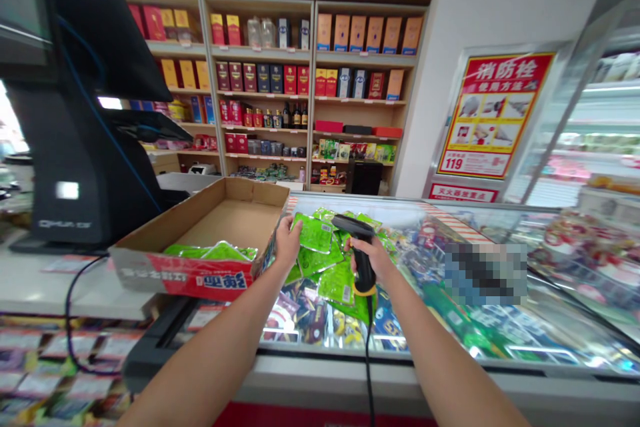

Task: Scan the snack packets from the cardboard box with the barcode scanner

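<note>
Pinches a green packet [315,235] by its left edge with the left hand [289,241], just above or upon a loose heap of similar packets [333,283] on the glass-topped surface [335,352]; cannot tell lifted from resting at this angle. Closes the right hand [371,257] around the handle of a black scanner [364,270], with the nose aimed leftward, near the pale barcode label [326,227] toward the held packet's right end. Cannot make out any pressure on the trigger.

Judging by the shiny, crinkled film, likely weighs little and bends easily, with soft contents apt to sag away from the fingers. Probably slides against smooth neighbours, so best taken by a flat edge, between thumb and fingertips, rather than by the fuller middle. Best held at the end away from the label, as here, to leave the print uncovered. Seems hardly fragile, though liable to crease under a hard squeeze.

For the scanner, expect a stiff, fairly light body; best grasped around the handle, clear of the cable [369,353] hanging from the base. Note more packets [225,251] inside the open cardboard box [135,260] to the left.
</note>
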Action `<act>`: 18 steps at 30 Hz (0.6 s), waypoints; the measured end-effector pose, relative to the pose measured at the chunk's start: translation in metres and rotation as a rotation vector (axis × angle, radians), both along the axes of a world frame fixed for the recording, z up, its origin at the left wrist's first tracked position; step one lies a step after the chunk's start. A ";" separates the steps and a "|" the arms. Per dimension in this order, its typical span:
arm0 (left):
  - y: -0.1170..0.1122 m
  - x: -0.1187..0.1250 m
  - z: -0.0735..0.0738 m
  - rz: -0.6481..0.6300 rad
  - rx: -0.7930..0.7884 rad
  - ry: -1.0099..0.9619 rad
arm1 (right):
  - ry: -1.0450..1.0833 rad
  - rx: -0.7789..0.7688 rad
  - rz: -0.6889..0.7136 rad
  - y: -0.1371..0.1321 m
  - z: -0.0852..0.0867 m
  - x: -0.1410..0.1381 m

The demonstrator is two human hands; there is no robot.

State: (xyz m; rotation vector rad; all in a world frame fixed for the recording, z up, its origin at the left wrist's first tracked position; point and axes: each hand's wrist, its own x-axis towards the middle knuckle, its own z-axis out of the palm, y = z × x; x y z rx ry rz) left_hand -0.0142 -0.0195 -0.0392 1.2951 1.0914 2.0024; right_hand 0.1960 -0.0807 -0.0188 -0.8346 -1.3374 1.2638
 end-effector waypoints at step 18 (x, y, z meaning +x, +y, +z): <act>-0.044 -0.049 0.082 0.166 0.027 0.812 | -0.021 0.007 0.001 -0.006 0.004 -0.002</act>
